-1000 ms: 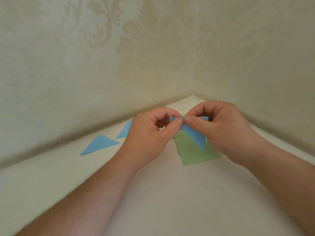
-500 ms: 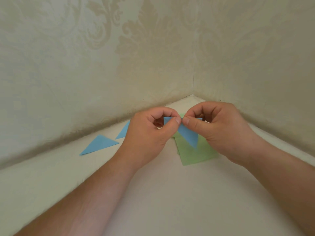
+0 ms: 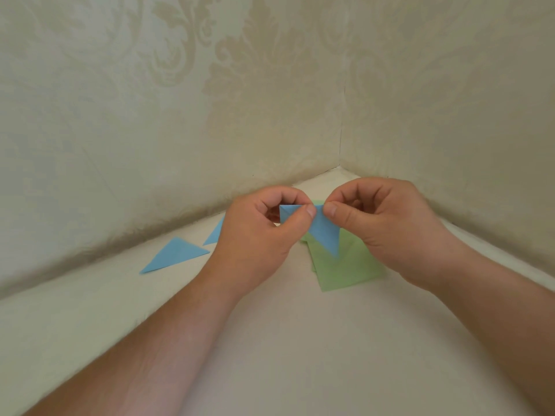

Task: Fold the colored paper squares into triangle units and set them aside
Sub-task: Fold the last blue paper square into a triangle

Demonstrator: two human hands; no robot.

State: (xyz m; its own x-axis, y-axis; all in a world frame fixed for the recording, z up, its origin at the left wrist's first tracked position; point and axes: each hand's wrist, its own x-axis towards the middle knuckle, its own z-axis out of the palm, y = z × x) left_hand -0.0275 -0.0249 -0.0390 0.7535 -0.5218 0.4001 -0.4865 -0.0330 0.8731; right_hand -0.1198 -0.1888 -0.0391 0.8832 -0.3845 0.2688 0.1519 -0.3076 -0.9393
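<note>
Head view: left hand (image 3: 258, 235) and right hand (image 3: 387, 226) pinch blue paper (image 3: 322, 232) above the green squares (image 3: 348, 265), likely sharpening its crease. Left of the squares, finished blue triangles (image 3: 174, 255) lie on the desk (image 3: 300, 340).

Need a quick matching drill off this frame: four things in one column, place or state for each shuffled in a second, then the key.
Things
1. blue paper being folded
2. green paper squares
3. finished blue triangle
4. second blue triangle

Places or states
A. lies flat on the table, in full view, far left of the hands
B. pinched at its top edge by the left hand and the right hand
C. partly hidden behind the left hand
D. flat on the table under the held paper

Pairs: 1-B, 2-D, 3-A, 4-C
</note>
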